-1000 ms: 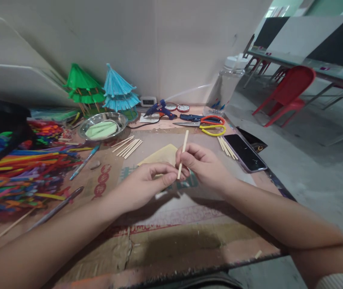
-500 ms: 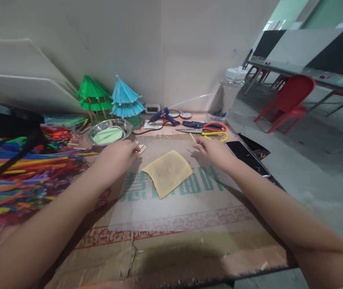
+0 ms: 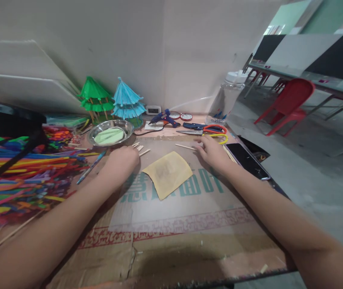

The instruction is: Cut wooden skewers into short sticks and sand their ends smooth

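Across the cardboard [image 3: 99,261], the left hand [image 3: 125,159] curls over sticks [image 3: 145,152], its grip unclear; the right hand [image 3: 211,153], fingers parted, is at 1 stick [image 3: 184,146] beyond the yellow sheet [image 3: 168,173].

I see the stick [image 3: 185,147] tipped from upright to flat, seemingly lying by the right hand [image 3: 212,153]; the left hand [image 3: 125,159] has moved to the loose sticks [image 3: 144,152].

A thin, pale stick [image 3: 185,147] is pointing leftward, while similar sticks [image 3: 145,152] are poking out, partly hidden, farther left.
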`<state>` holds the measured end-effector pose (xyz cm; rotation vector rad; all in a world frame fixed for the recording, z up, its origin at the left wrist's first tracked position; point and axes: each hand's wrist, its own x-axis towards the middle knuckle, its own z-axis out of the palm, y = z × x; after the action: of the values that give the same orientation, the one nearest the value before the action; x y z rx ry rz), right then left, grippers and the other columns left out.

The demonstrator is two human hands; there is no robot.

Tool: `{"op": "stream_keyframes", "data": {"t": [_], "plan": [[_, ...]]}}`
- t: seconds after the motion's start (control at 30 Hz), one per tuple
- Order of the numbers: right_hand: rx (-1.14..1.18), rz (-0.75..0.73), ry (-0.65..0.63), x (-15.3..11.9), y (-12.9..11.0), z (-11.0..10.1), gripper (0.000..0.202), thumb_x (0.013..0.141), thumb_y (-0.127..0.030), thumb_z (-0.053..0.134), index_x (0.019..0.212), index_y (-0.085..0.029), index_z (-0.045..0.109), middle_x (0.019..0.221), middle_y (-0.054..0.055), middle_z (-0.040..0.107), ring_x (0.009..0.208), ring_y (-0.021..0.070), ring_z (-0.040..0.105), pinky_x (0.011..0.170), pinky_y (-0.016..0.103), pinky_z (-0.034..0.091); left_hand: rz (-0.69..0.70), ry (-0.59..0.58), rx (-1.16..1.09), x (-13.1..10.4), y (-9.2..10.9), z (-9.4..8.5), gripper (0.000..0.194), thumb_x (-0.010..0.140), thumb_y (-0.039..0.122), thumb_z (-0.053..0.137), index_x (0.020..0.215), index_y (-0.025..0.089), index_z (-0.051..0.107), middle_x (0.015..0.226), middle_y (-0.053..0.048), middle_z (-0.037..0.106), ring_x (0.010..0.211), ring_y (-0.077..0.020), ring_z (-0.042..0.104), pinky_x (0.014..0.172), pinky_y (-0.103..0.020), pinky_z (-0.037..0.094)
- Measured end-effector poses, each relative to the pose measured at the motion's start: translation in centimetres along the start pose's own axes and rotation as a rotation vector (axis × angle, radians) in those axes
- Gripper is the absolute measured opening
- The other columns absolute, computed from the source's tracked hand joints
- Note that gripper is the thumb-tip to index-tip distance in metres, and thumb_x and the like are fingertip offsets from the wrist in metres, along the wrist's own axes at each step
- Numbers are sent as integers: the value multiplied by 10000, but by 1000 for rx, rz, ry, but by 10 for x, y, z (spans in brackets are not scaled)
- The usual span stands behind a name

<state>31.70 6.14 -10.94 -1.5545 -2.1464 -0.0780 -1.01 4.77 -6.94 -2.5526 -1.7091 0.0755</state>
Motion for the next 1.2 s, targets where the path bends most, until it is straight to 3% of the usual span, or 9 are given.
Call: {"op": "stream_keyframes", "data": {"t": [0.13, 0.2, 0.3, 0.43, 0.53, 0.67, 0.73, 0.93, 1.2], "plan": [[16, -34, 55, -2, -13, -8, 206, 965, -243, 539, 1091, -142, 666, 986, 112, 702, 798, 218, 629, 720, 329, 463, -39, 64, -7, -7, 9, -14, 276, 901, 191, 430, 907, 99, 690, 946, -218, 725, 908, -351, 689, 738, -379, 467], [2, -193, 111, -7, -26, -12, 198, 986, -242, 514, 1069, -144, 665, 913, 98, 706, 787, 210, 624, 704, 320, 451, -37, 72, -157, -13, 17, -22, 301, 947, 274, 411, 966, 148, 685, 904, -138, 743, 821, -293, 697, 682, -337, 454], [-49, -548, 174, -18, -52, -16, 245, 1016, -232, 477, 1179, -136, 632, 831, 72, 693, 751, 203, 597, 670, 321, 420, 57, -38, -620, -23, 36, -28, 278, 959, 377, 450, 951, 204, 667, 745, -14, 722, 653, -188, 659, 611, -267, 431], [-52, -696, 86, -34, -78, -19, 280, 1030, -212, 443, 1232, -131, 619, 853, 85, 688, 754, 204, 577, 654, 332, 394, 183, -212, -986, -35, 59, -23, 332, 991, 417, 421, 853, 190, 620, 643, 22, 670, 543, -131, 591, 570, -234, 424], [331, -535, 5, -38, -89, -26, 298, 1047, -291, 402, 985, -151, 657, 772, 70, 651, 706, 184, 564, 642, 319, 404, 268, -145, -967, -37, 61, -19, 334, 1001, 382, 430, 848, 187, 654, 752, 0, 707, 662, -142, 623, 642, -244, 436], [1249, -1, -247, -38, -102, -40, 379, 1035, -494, 387, 868, -204, 565, 606, -22, 553, 523, 124, 483, 529, 262, 373, 275, 58, -820, -31, 53, -14, 265, 983, 336, 491, 937, 189, 707, 892, -19, 731, 804, -173, 632, 728, -279, 431], [1512, 155, -336, -37, -107, -45, 353, 992, -537, 482, 855, -215, 532, 538, -55, 530, 463, 104, 431, 492, 241, 327, 274, 82, -835, -28, 51, -12, 245, 974, 332, 523, 939, 182, 714, 897, -21, 729, 821, -176, 633, 750, -285, 434], [1661, 259, -399, -38, -111, -41, 323, 927, -526, 619, 879, -223, 517, 510, -84, 561, 442, 82, 429, 485, 212, 301, 320, 69, -1119, -39, 62, -20, 181, 957, 302, 595, 910, 198, 735, 919, 14, 734, 857, -131, 651, 803, -229, 465], [1649, 294, -335, -38, -114, -34, 350, 875, -531, 697, 842, -203, 576, 538, -80, 553, 481, 71, 442, 504, 205, 334, 300, -35, -1259, -46, 67, -26, 151, 937, 276, 626, 911, 199, 753, 921, 20, 752, 855, -122, 657, 802, -208, 480]]}}
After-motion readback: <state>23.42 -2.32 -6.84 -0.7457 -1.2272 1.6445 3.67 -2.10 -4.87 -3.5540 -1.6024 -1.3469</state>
